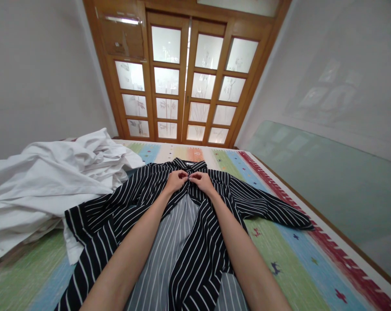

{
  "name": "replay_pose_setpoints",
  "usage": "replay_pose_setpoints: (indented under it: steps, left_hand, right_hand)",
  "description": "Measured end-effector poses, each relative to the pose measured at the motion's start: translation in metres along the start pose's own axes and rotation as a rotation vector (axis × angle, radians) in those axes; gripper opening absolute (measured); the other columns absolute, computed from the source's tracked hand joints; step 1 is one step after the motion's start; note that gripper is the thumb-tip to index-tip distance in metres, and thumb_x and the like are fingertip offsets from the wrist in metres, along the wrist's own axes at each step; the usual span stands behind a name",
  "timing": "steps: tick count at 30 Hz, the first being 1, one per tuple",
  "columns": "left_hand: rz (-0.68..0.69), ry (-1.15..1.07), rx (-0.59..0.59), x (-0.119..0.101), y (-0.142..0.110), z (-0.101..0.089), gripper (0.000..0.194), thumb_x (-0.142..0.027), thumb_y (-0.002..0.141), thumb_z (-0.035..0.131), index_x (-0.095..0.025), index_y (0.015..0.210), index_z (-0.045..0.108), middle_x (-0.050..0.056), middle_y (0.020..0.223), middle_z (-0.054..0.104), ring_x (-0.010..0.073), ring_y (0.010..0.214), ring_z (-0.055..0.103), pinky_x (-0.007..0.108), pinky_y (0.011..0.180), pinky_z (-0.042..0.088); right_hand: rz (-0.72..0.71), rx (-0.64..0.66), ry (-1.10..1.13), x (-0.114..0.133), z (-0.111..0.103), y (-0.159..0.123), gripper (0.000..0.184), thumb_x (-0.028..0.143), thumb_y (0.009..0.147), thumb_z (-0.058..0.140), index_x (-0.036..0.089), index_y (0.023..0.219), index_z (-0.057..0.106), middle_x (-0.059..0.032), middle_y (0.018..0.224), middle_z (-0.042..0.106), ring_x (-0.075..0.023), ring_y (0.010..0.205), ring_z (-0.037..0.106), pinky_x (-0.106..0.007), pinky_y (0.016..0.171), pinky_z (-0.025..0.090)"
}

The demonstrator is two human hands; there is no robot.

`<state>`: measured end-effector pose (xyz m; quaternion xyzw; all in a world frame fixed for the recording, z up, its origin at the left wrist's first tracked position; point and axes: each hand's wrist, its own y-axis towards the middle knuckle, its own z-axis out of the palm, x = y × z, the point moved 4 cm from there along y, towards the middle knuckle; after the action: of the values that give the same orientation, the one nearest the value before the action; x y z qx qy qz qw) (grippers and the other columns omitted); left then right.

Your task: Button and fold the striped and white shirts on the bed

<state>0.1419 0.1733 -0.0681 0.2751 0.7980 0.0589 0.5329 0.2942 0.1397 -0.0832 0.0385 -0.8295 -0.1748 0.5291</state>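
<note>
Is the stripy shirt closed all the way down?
No, below the left hand and right hand the striped shirt lies open, showing its grey inside.

Black, white-striped shirt point(198, 242), face up on multicoloured cloth point(299, 255), lower front open, apparently unbuttoned there

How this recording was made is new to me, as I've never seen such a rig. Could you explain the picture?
There is no robot here: two bare hands, the left hand and right hand, belong to the person wearing the camera. This single picture looks forward and down from their head. A striped shirt lies on a colourful patterned cover, beside rumpled white cloth. Both hands pinch the shirt's front, just below its collar. Doors with glass panes stand beyond.
</note>
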Motion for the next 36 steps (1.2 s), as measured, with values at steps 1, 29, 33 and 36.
replay_pose_setpoints:
  steps: [1,29,33,36]
  left_hand:
    - [-0.004,0.003,-0.004,0.0,0.0,0.0,0.009,-0.012,0.072,0.065,-0.016,0.077,0.072,0.004,0.075,0.074,0.0167,0.071,0.068,0.027,0.071,0.054]
    - [-0.013,-0.027,-0.061,0.007,0.002,0.002,0.005,-0.017,0.075,0.065,-0.015,0.075,0.07,0.006,0.077,0.074,0.0171,0.071,0.069,0.028,0.07,0.055]
    - [-0.017,-0.028,-0.068,0.006,0.002,0.001,0.005,-0.018,0.077,0.066,-0.014,0.076,0.069,0.007,0.079,0.074,0.018,0.073,0.07,0.029,0.072,0.055]
    - [-0.015,-0.023,-0.072,0.005,0.001,0.001,0.004,-0.017,0.076,0.065,-0.015,0.076,0.069,0.007,0.079,0.074,0.0184,0.074,0.07,0.029,0.072,0.055]
  right_hand:
    - [-0.007,-0.01,0.0,0.0,0.001,-0.001,0.013,0.024,0.069,0.069,0.017,0.078,0.074,-0.0037,0.076,0.074,-0.0166,0.069,0.066,-0.029,0.072,0.051]
    - [-0.063,-0.111,-0.119,0.012,0.004,-0.009,0.014,0.027,0.069,0.069,0.016,0.077,0.073,-0.0045,0.071,0.073,-0.0166,0.062,0.062,-0.028,0.063,0.05]
    - [-0.061,-0.128,-0.126,0.014,0.004,-0.009,0.011,0.023,0.074,0.063,0.018,0.077,0.073,-0.0044,0.075,0.074,-0.0177,0.068,0.065,-0.029,0.068,0.051]
    - [-0.06,-0.13,-0.134,0.017,0.004,-0.01,0.011,0.023,0.075,0.063,0.018,0.075,0.073,-0.0034,0.074,0.073,-0.0172,0.067,0.065,-0.029,0.067,0.05]
